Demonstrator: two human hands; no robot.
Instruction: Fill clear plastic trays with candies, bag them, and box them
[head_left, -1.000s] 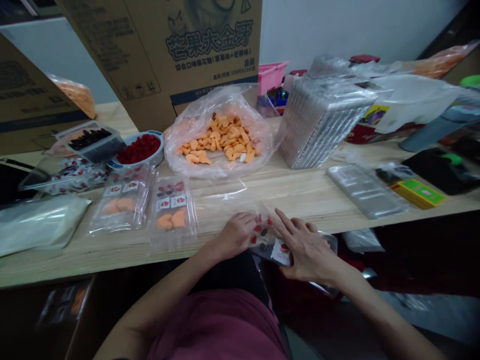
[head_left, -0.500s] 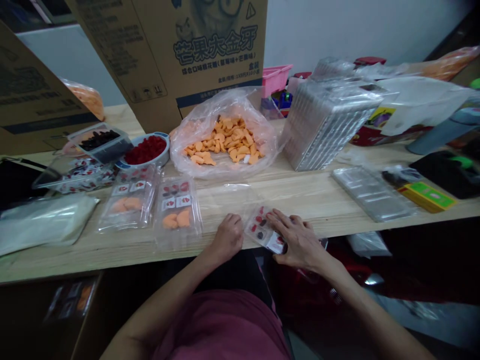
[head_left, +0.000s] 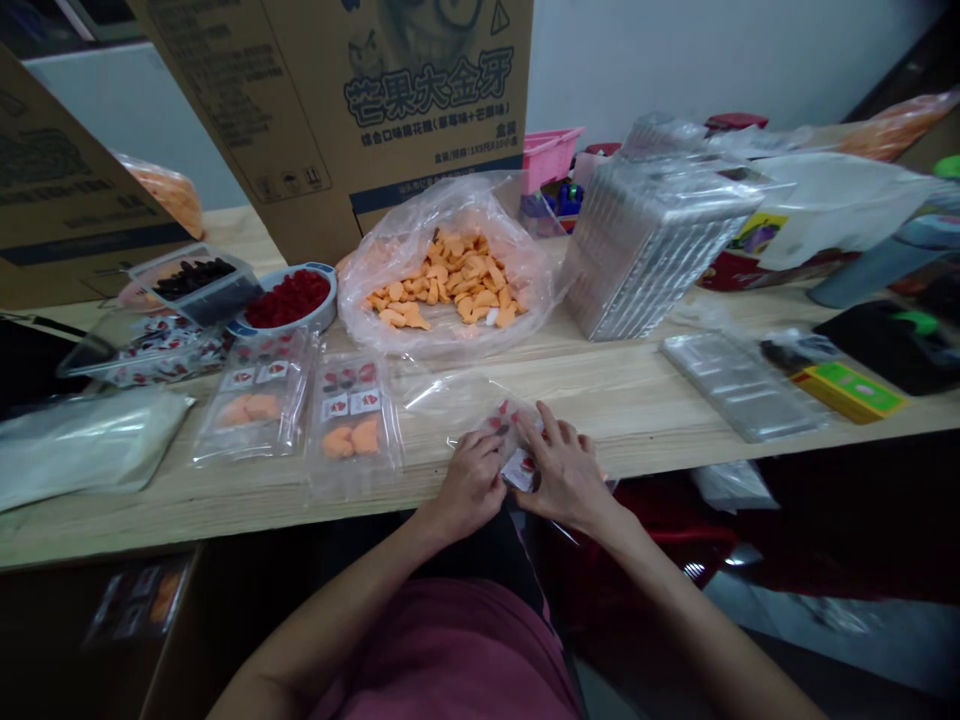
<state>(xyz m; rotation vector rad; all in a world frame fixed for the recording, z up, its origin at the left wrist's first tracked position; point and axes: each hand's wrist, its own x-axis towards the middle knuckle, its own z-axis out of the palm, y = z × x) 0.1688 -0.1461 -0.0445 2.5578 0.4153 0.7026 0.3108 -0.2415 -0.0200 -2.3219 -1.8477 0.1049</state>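
At the table's front edge, a clear candy tray (head_left: pixel 517 468) with red and dark pieces and a small white packet lies tilted, partly hidden under my hands. A clear plastic bag (head_left: pixel 465 392) spreads out from its far end. My right hand (head_left: pixel 566 470) grips the tray from the right, fingers bent over its top. Curled fingers of my left hand (head_left: pixel 472 485) pinch the bag at the tray's left side. Left of them lie two filled candy trays (head_left: pixel 352 415) (head_left: pixel 255 395), each with orange pieces, white packets and red pieces.
Behind stands an open bag of orange candies (head_left: pixel 457 280), beside a bowl of red candies (head_left: pixel 292 300) and a tub of dark ones (head_left: pixel 196 280). A tall stack of clear trays (head_left: pixel 652 240) is right of centre. Flat plastic bags (head_left: pixel 90 440) lie far left.
My right hand has moved left with the tray, and my left hand has come right to meet it. The clear bag now stands out more behind them.
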